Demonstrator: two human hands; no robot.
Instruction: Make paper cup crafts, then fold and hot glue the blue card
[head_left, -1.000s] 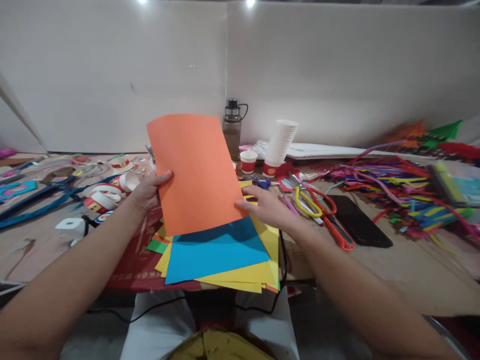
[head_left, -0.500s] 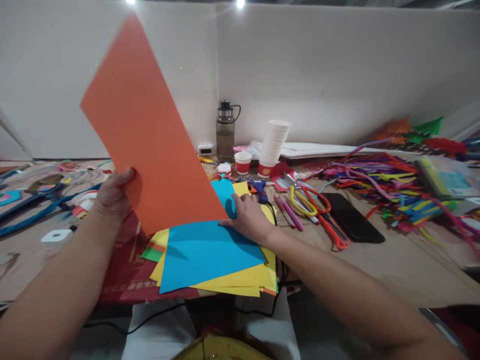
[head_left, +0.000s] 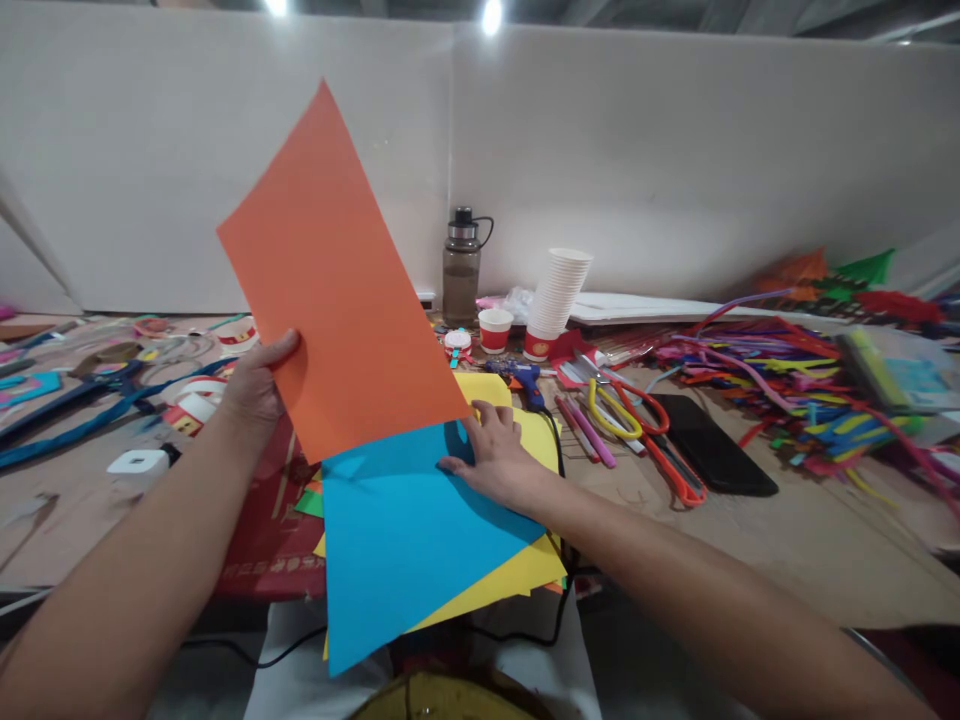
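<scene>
My left hand (head_left: 259, 385) grips the lower left edge of an orange paper sheet (head_left: 341, 285) and holds it up, tilted, above the table. My right hand (head_left: 496, 458) lies with spread fingers on a blue paper sheet (head_left: 397, 540), which tops a stack of yellow paper sheets (head_left: 517, 575). The blue sheet is turned askew and its near corner hangs over the table's front edge. Green and orange sheet edges peek out at the stack's left.
Behind the stack stand a water bottle (head_left: 460, 268), a small red-and-white cup (head_left: 495, 330) and a stack of paper cups (head_left: 556, 300). To the right lie a blue glue gun (head_left: 525, 378), scissors (head_left: 637, 420), a black phone (head_left: 712, 458) and several pipe cleaners (head_left: 787, 370). Cut cup rings (head_left: 199, 400) lie left.
My left hand has lifted the orange sheet off the stack and up to the left. My right hand let go of it, dropped onto the blue sheet and turned that sheet askew.
</scene>
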